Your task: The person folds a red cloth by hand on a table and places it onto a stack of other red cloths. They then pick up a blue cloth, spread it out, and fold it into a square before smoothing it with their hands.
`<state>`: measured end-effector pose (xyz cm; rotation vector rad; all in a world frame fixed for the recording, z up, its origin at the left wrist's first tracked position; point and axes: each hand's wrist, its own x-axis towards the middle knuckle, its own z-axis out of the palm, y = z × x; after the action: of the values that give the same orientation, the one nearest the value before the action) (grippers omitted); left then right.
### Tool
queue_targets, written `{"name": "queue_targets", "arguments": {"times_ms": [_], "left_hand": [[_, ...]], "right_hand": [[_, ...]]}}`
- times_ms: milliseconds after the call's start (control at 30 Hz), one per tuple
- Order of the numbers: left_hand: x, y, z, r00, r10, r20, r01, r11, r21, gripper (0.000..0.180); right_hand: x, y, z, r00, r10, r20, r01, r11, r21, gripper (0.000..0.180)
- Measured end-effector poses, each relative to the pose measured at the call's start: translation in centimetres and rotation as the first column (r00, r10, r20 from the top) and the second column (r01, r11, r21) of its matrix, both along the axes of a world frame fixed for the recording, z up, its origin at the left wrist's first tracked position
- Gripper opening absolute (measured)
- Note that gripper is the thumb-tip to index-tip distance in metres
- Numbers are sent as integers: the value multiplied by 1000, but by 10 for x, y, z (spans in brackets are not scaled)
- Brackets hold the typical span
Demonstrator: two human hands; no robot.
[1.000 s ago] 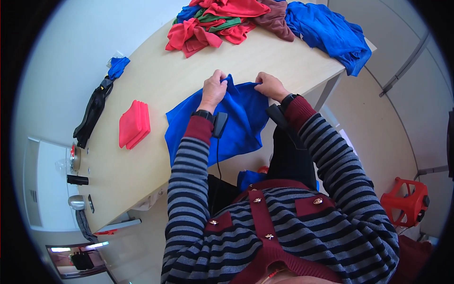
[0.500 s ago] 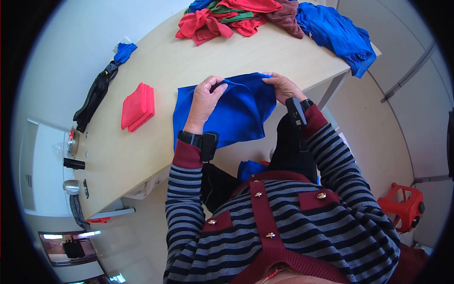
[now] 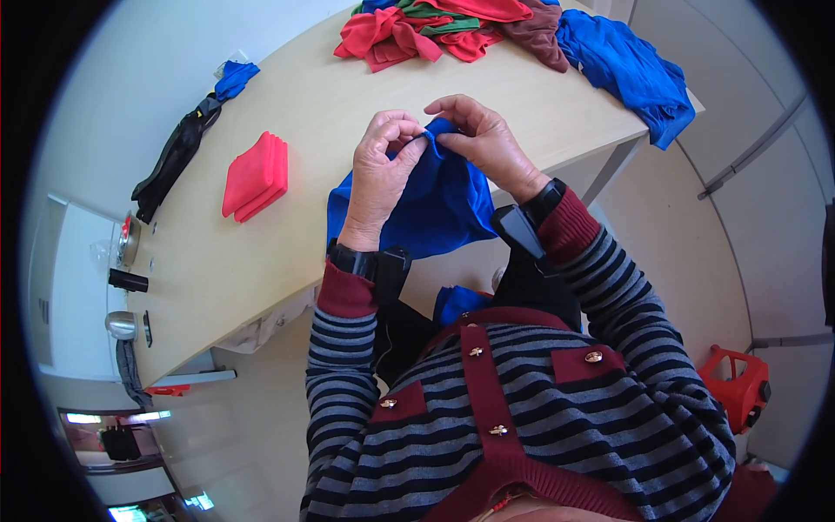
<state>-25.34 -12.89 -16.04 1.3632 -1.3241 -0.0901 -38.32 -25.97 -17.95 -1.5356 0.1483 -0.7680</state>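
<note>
A blue cloth (image 3: 439, 209) hangs from my left hand (image 3: 383, 165), whose thumb and fingers are pinched on its upper edge. The gathered edge makes a small fold at the fingertips. Close beside it, my right hand (image 3: 491, 143) has its thumb against the cloth and its index finger arched above, with a gap between them. The lower part of the cloth drapes over the table's near edge toward my lap. To the left, a small stack of folded red cloths (image 3: 255, 178) lies on the table.
At the table's (image 3: 304, 113) far side lies a heap of red and green cloths (image 3: 391, 39), with a brown cloth (image 3: 535, 39) and a crumpled blue pile (image 3: 626, 74) to its right. A black bag (image 3: 174, 165) lies along the left edge. A red plastic stool (image 3: 735, 387) stands right.
My right hand has let go of the cloth's far right corner and moved left, close to my left hand. The cloth's upper edge is now bunched up and its right side hangs down.
</note>
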Motion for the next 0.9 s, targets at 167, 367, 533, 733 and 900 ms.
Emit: {"name": "queue_targets", "arguments": {"times_ms": [167, 367, 533, 733, 900], "left_hand": [[-1, 4, -2, 986, -19, -166, 31, 997, 64, 7], [0, 3, -11, 985, 23, -171, -21, 1000, 12, 10], [-2, 3, -14, 990, 112, -89, -115, 993, -33, 13], [0, 2, -23, 986, 131, -102, -138, 988, -63, 14], [-5, 3, -21, 978, 208, -17, -208, 978, -3, 9]], "right_hand": [[2, 13, 4, 1000, -3, -4, 3, 998, -60, 44], [2, 27, 10, 995, -95, -5, 92, 968, -233, 52], [6, 32, 8, 984, -179, -18, 163, 930, -329, 53], [8, 35, 3, 971, -238, -1, 216, 885, -413, 53], [9, 36, -1, 970, -244, -10, 219, 883, -415, 51]]}}
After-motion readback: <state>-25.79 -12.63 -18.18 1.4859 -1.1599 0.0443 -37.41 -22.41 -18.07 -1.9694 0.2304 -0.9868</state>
